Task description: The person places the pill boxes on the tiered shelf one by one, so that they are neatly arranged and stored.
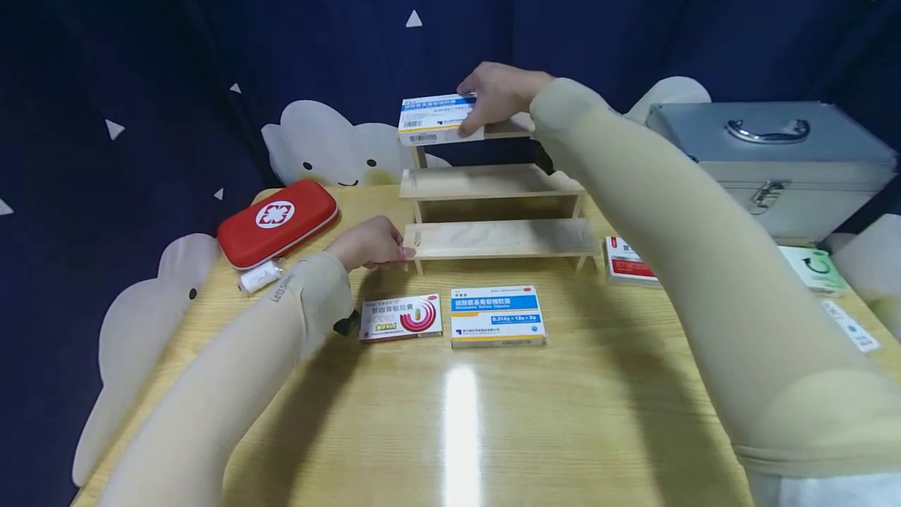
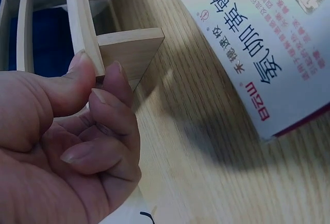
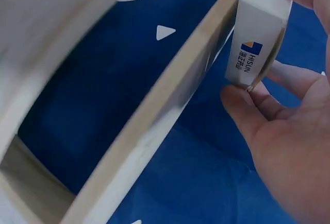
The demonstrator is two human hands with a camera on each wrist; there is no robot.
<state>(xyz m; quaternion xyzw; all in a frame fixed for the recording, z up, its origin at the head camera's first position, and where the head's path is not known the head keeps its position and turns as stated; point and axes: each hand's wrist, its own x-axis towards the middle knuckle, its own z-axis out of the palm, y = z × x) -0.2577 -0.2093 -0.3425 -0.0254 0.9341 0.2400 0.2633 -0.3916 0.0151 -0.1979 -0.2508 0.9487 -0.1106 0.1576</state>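
A three-tier wooden shelf (image 1: pixel 493 239) stands on the table. My left hand (image 1: pixel 371 242) pinches the left end of its lowest board between thumb and index finger, as the left wrist view also shows. At the left end of the top tier, my right hand (image 1: pixel 503 94) grips a white and blue medicine box (image 1: pixel 432 117) by its right end. That box's end, marked HISUN (image 3: pixel 252 49), appears in the right wrist view. In front of the shelf lie a capsule box with pink rings (image 1: pixel 401 317) and another blue and white medicine box (image 1: pixel 497 316).
To the left are a red first-aid case (image 1: pixel 278 223) and a small white roll in clear wrap (image 1: pixel 259 276). On the right lie a red and white box (image 1: pixel 629 260), a green and white box (image 1: pixel 813 268) and a silver metal case (image 1: pixel 774 151). A dark blue curtain (image 1: pixel 535 14) hangs behind.
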